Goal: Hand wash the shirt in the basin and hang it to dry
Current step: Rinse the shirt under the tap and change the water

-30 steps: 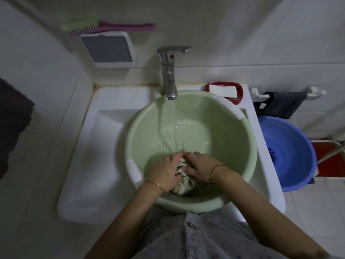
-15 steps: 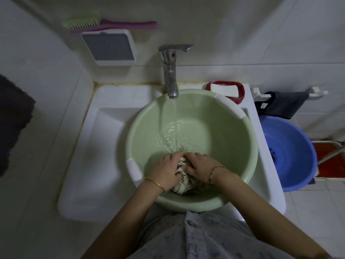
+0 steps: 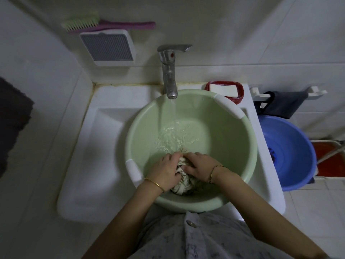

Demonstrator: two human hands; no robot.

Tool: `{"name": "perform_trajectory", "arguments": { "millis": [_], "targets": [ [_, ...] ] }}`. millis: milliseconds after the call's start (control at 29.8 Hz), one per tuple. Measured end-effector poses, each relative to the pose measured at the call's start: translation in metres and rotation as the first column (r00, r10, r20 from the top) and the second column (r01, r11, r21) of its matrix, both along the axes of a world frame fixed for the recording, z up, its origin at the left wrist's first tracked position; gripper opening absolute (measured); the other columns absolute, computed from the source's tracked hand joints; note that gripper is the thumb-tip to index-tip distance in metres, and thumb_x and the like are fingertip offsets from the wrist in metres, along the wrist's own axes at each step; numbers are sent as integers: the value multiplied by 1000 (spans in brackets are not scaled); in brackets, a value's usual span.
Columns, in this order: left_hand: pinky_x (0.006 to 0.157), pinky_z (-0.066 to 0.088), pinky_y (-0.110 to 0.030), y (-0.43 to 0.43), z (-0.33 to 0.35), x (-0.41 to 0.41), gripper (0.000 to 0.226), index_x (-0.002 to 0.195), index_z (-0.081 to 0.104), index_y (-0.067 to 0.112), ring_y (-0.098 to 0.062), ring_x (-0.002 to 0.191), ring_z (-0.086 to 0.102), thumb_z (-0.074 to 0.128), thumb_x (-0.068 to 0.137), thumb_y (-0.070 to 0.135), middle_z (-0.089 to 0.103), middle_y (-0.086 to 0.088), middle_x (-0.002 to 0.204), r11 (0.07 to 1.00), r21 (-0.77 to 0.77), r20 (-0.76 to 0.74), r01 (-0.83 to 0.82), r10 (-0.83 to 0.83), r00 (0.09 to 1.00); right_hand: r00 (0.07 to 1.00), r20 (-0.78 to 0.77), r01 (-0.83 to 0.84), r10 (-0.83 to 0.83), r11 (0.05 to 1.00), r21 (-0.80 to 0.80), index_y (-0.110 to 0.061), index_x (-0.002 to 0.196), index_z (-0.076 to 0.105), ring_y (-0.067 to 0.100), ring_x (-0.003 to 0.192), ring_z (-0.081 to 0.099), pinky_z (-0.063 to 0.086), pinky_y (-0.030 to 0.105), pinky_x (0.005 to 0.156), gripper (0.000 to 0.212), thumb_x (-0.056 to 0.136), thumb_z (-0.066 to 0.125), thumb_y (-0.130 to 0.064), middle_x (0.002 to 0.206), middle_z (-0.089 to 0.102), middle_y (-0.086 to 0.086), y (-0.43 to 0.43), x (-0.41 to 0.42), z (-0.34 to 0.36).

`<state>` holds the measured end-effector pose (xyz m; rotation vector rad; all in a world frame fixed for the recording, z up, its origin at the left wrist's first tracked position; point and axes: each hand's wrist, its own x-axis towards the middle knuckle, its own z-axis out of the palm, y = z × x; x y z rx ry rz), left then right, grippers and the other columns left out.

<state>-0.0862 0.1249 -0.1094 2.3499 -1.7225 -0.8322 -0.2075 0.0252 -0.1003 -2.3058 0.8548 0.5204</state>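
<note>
Dim basin [image 3: 226, 135]: left hand [image 3: 164, 171], right hand [image 3: 200, 165] half-cover shirt [image 3: 183, 186].

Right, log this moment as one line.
stage: washing | left hand: grips bunched pale striped shirt | right hand: grips shirt | round pale green plastic basin: holds water | metal tap: running

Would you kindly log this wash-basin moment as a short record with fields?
left hand: grips the bunched shirt
right hand: grips the shirt from the other side
green basin: sits in the white sink, shallow water inside
tap: running into the green basin
soap bar: in the red dish on the sink's back corner
blue basin: right of the sink
</note>
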Motion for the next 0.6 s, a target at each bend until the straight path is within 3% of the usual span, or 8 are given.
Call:
{"name": "perform_trajectory", "arguments": {
  "millis": [604],
  "targets": [
    [87, 43, -38, 0, -3, 1, 56, 137, 34, 23, -32, 112, 50, 54, 84, 28, 49, -12, 123, 1000, -5, -26, -7, 7, 1000, 1000, -2, 16, -16, 1000, 24, -21, 141, 37, 32, 117, 50, 39, 36, 99, 53, 94, 45, -44, 127, 52, 15, -1, 0, 2]
  ]
}}
